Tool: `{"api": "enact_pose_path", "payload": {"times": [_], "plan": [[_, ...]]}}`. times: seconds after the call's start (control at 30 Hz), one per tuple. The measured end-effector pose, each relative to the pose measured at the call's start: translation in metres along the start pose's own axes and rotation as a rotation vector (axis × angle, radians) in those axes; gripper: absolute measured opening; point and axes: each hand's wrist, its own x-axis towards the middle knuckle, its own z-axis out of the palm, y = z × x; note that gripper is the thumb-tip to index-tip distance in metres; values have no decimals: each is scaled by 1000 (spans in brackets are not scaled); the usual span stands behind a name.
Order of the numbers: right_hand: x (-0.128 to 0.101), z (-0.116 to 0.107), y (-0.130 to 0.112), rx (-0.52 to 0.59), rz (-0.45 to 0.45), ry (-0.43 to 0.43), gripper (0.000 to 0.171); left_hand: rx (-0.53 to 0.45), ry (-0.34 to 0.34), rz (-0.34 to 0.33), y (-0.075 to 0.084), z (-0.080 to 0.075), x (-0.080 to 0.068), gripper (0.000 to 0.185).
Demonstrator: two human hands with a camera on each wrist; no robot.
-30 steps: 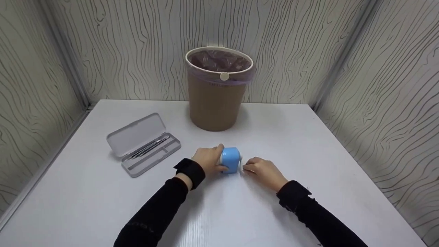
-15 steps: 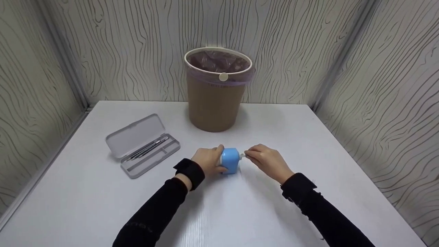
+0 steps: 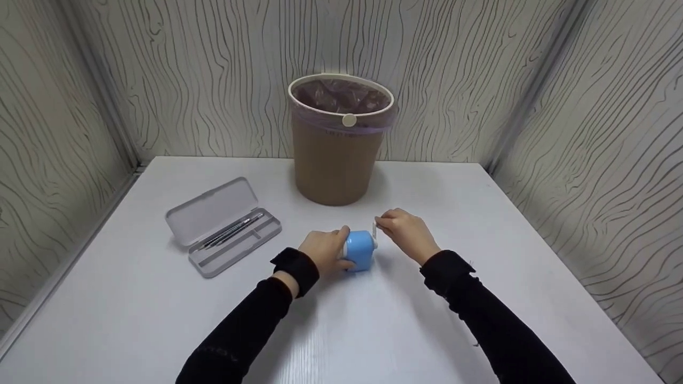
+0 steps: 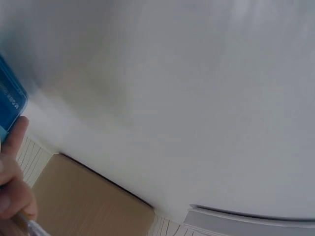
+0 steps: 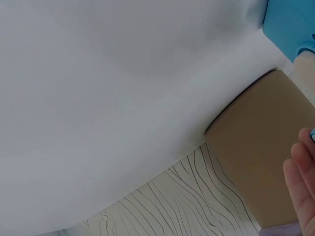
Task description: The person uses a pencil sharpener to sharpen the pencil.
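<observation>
A small blue pencil sharpener with a white crank handle stands on the white table in the head view. My left hand grips its left side, thumb over the top. My right hand pinches the crank handle, which stands raised at the sharpener's upper right. The left wrist view catches a blue corner of the sharpener beside my fingers. A blue edge of the sharpener also shows in the right wrist view.
A tan waste bin with a purple liner stands behind the hands near the back wall. An open grey pencil case holding pens lies to the left. Patterned walls close in the table on three sides.
My right hand has swung the crank from low at the sharpener's near right side up and back to its top. The left hand and sharpener stayed in place.
</observation>
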Motion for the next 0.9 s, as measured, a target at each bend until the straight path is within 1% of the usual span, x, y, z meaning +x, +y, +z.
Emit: {"api": "enact_pose_path", "payload": {"times": [0.23,0.37,0.47,0.63,0.83,0.9], "plan": [[5,18,5,4,72,-103,17,-1,-38,-5,6,-1,1,75],[5,25,7,56,117,-145,18,4,-46,-16,7,-1,2,76],[3,29,7,94,141,-167,19,4,-35,-14,6,-1,2,76],[-4,37,6,111,143,-206,18,5,-8,1,5,1,0,75],[-16,46,2,108,129,-212,5,-12,-15,-18,3,-1,-2,76],[-19,47,0,112,113,-211,4,-11,-16,-21,2,-2,-3,76]]}}
